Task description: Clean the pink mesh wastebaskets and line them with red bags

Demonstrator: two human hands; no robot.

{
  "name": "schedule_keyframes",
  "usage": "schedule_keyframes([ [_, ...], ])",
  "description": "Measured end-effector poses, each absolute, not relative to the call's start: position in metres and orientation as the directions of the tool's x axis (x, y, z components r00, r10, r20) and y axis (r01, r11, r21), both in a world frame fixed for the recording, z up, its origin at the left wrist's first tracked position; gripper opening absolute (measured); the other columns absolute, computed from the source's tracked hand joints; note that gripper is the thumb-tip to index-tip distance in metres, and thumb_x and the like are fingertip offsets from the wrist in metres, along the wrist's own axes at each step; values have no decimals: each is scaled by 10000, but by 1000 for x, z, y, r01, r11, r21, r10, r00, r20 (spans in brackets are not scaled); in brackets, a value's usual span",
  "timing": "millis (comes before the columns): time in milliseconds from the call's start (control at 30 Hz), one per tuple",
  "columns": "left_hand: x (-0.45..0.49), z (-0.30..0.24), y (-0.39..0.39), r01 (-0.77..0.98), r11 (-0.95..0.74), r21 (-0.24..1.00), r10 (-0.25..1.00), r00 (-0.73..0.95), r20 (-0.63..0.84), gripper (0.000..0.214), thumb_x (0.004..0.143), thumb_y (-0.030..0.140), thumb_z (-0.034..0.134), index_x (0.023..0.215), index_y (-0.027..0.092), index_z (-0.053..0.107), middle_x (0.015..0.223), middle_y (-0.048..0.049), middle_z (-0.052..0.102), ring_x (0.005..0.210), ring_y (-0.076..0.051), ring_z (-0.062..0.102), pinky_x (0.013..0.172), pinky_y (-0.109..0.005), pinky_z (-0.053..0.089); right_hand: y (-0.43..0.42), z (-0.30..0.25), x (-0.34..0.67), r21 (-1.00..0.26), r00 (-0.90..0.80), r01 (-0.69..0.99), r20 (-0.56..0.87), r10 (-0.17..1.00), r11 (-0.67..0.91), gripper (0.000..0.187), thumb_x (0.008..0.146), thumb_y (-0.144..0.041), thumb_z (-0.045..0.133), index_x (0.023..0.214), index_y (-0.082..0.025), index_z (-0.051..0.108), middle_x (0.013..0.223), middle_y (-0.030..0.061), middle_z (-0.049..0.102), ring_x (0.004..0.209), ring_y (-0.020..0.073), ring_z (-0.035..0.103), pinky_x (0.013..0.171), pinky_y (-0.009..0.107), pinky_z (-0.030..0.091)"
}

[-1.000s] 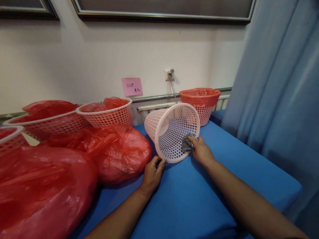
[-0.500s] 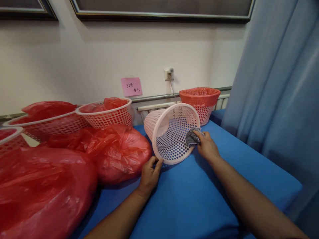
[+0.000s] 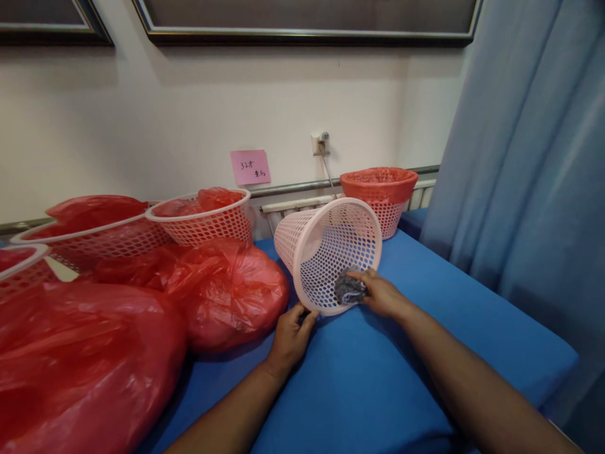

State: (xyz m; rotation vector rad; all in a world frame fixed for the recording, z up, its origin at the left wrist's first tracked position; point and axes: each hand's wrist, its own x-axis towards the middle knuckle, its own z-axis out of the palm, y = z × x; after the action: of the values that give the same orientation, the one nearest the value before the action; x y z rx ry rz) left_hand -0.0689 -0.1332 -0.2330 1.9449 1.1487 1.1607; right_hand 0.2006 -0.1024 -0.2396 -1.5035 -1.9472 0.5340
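Observation:
A pale pink perforated plastic basket [image 3: 297, 243] lies on its side on the blue bed surface [image 3: 359, 378], its mouth turned toward me. My left hand [image 3: 292, 334] grips the lower left of its rim, with thumb and fingers closed there. Bunched in my right hand [image 3: 380, 293] is a grey cloth [image 3: 350, 287], held against the inner wall just inside the lower right rim. Left of the basket, a filled red plastic bag [image 3: 231, 293] lies close to my left hand.
A larger red bag [image 3: 80, 366] fills the near left. Behind it stand pink baskets with red liners [image 3: 203, 222]. Another red-lined basket [image 3: 387, 217] stands at the back right. A blue curtain [image 3: 529, 189] hangs on the right; a wall socket [image 3: 321, 144] holds a plug.
My right hand has moved the grey cloth left and down along the inside of the basket's rim. My left hand keeps its hold on the rim.

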Motion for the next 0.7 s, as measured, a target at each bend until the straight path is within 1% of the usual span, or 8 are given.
schedule_keyframes([
  [100, -71, -226, -134, 411, -468, 782, 879, 122, 461, 251, 911, 397, 616, 815, 175, 683, 781, -18, 719, 746, -181, 665, 722, -279, 549, -103, -224, 213, -525, 119, 850, 264, 957, 39, 674, 867, -61, 543, 1490, -312, 488, 1363, 136, 519, 1114, 278, 626, 952, 401, 483],
  [167, -73, -225, -134, 412, -466, 783, 875, 81, 478, 265, 913, 402, 611, 774, 179, 648, 742, 0, 671, 719, -164, 630, 701, -262, 531, -104, -222, 212, -514, 172, 858, 273, 947, -7, 690, 881, -65, 515, 1515, -329, 450, 1367, 141, 490, 1117, 284, 616, 942, 396, 477],
  [233, -72, -227, -132, 393, -457, 798, 883, 87, 462, 255, 912, 404, 611, 794, 181, 646, 759, -1, 670, 734, -164, 632, 716, -265, 533, -105, -227, 204, -515, 132, 857, 251, 959, 17, 700, 855, -80, 576, 1499, -337, 473, 1344, 127, 505, 1102, 270, 622, 950, 377, 477],
  [333, -70, -235, -131, 356, -419, 835, 907, 209, 366, 226, 902, 392, 622, 916, 177, 691, 863, -30, 737, 816, -193, 685, 768, -294, 557, -103, -244, 188, -583, -28, 798, 211, 977, 149, 736, 801, -123, 693, 1485, -307, 495, 1289, 101, 563, 1111, 243, 625, 988, 353, 481],
  [467, -67, -243, -129, 353, -381, 855, 887, 401, 229, 266, 888, 361, 632, 1049, 180, 740, 1001, -64, 797, 909, -243, 730, 850, -366, 586, -97, -265, 176, -710, -248, 600, 273, 929, 369, 771, 779, -204, 764, 1492, -262, 476, 1321, 87, 603, 1215, 231, 586, 1077, 380, 448],
  [567, -67, -242, -129, 362, -415, 835, 872, 422, 250, 280, 903, 362, 612, 1060, 188, 765, 1051, -64, 805, 951, -258, 737, 919, -401, 576, -94, -267, 180, -745, -349, 480, 321, 880, 462, 769, 755, -196, 788, 1467, -263, 503, 1357, 90, 602, 1247, 242, 573, 1101, 416, 433],
  [633, -69, -238, -130, 380, -451, 808, 876, 359, 321, 274, 914, 373, 605, 1027, 183, 767, 1007, -63, 804, 918, -247, 733, 892, -380, 577, -93, -261, 189, -711, -284, 569, 302, 910, 413, 736, 753, -150, 776, 1436, -294, 541, 1330, 73, 611, 1195, 234, 604, 1066, 390, 457],
  [700, -71, -233, -131, 406, -481, 777, 876, 259, 407, 256, 919, 381, 600, 938, 173, 750, 904, -54, 783, 839, -222, 717, 812, -332, 574, -93, -250, 201, -648, -97, 713, 284, 954, 266, 682, 805, -95, 692, 1437, -305, 548, 1330, 91, 582, 1140, 242, 623, 1023, 384, 472],
])
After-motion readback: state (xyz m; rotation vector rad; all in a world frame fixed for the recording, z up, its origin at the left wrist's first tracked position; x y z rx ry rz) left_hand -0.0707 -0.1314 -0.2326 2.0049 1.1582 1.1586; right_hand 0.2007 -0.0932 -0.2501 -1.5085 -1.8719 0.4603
